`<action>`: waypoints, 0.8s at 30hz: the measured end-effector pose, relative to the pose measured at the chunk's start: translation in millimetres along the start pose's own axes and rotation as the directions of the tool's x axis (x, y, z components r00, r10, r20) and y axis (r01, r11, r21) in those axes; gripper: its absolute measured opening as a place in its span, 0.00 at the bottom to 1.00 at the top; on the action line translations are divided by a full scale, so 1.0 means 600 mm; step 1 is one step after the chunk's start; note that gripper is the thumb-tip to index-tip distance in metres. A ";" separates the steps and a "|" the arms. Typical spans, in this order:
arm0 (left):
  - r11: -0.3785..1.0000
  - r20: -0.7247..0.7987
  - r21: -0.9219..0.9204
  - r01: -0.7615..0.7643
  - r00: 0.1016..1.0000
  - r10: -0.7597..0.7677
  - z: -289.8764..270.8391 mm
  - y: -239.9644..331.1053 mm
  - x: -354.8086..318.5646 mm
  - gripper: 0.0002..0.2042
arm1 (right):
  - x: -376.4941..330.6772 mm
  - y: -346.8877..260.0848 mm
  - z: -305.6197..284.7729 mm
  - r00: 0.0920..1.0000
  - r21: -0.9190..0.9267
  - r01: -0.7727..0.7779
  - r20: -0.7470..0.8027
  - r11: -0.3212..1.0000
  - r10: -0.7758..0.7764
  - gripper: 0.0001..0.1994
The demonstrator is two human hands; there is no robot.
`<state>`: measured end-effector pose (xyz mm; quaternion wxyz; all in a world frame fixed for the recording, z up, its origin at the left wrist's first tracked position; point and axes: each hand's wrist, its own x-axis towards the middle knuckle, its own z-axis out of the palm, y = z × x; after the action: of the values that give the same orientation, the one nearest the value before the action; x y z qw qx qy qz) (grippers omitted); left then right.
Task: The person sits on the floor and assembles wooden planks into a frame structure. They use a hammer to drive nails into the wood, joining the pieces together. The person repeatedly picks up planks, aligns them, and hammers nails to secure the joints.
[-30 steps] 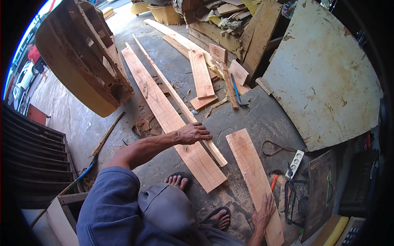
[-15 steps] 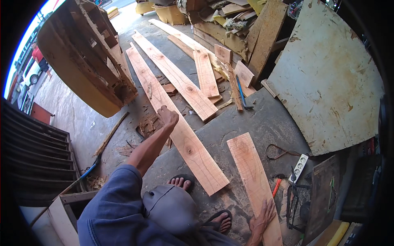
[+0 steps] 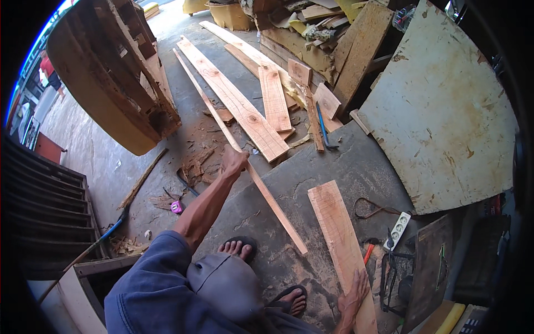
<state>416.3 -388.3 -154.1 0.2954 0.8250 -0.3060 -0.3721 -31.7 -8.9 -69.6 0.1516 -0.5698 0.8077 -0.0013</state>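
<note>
A long pinkish wooden plank (image 3: 267, 192) stands turned on its edge, running from near my feet toward the far left. My left hand (image 3: 233, 162) is closed around it near the middle. A shorter, wider board (image 3: 331, 222) lies flat on the right. My right hand (image 3: 354, 294) rests on its near part, fingers stretched across the wood. Beside that board are a hammer with a red handle (image 3: 369, 251) and a white power strip (image 3: 397, 230). A pink tape measure (image 3: 177, 207) sits on the floor left of my left forearm.
Another long plank (image 3: 233, 103) and shorter pieces (image 3: 273, 97) lie ahead, with a blue pry bar (image 3: 324, 129). A worn wooden furniture frame (image 3: 105, 78) stands at left, a pale panel (image 3: 445, 106) at right. Wood scraps (image 3: 197, 161) litter the floor. A person (image 3: 49, 71) is far left.
The long plank has gone from lying flat to standing on its edge. My left hand has closed around it, while my right hand stays on the shorter board. The tape measure has come into sight.
</note>
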 end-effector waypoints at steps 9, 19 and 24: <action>0.981 -0.085 0.085 -0.172 0.980 0.179 0.041 -0.038 0.067 0.32 | -0.013 -0.026 0.009 1.000 -0.010 0.009 -0.008 1.000 -0.009 0.51; -0.086 0.736 0.354 -0.931 0.221 0.640 -0.017 0.016 -0.061 0.31 | 0.023 0.010 -0.051 0.990 0.387 -0.031 0.140 0.922 -0.026 0.41; -0.170 0.871 0.059 -0.984 -0.033 0.490 -0.021 0.020 -0.038 0.22 | -0.043 0.011 -0.061 0.973 0.494 -0.214 0.182 0.843 0.141 0.38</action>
<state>410.7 -376.5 -128.8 -0.0169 0.2738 -0.9501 -0.1483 -39.1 11.2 -29.7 0.3522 -0.4306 0.8152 -0.1613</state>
